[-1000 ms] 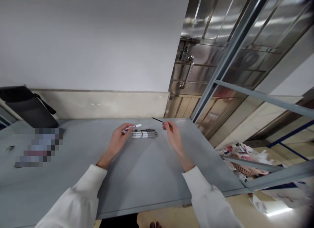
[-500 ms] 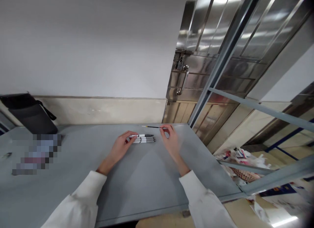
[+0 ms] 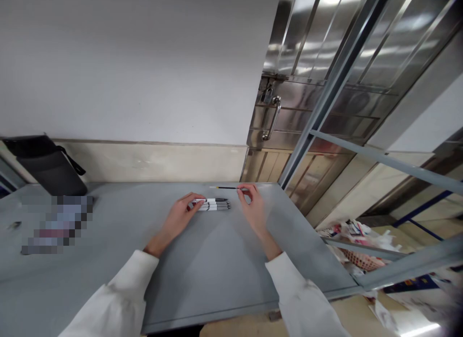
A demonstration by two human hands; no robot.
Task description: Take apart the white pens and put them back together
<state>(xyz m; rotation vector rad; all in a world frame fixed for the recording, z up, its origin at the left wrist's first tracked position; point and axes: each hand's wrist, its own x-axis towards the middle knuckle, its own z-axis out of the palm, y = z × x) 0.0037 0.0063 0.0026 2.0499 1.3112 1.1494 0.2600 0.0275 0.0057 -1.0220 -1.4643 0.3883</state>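
Several white pens with dark tips [image 3: 217, 206] lie side by side on the grey table [image 3: 202, 274]. At their left end is my left hand [image 3: 181, 214], its thumb and forefinger closed on the uppermost pen [image 3: 211, 200]. Beyond the row, a thin black pen refill [image 3: 227, 188] with a yellowish band and a pale left end runs roughly parallel to the pens. My right hand [image 3: 251, 204] pinches the refill's right end between thumb and forefinger.
A dark bottle [image 3: 50, 165] with a strap leans at the back left, near a pixelated flat item [image 3: 60, 226]. Right of the table stand a metal frame post [image 3: 325, 100] and a pink basket [image 3: 361, 259] with plastic bags. A metal door [image 3: 289, 115] is behind.
The view has shifted slightly, and everything sits a little further right in the picture. Both hands keep their grips, on the pen and on the refill.
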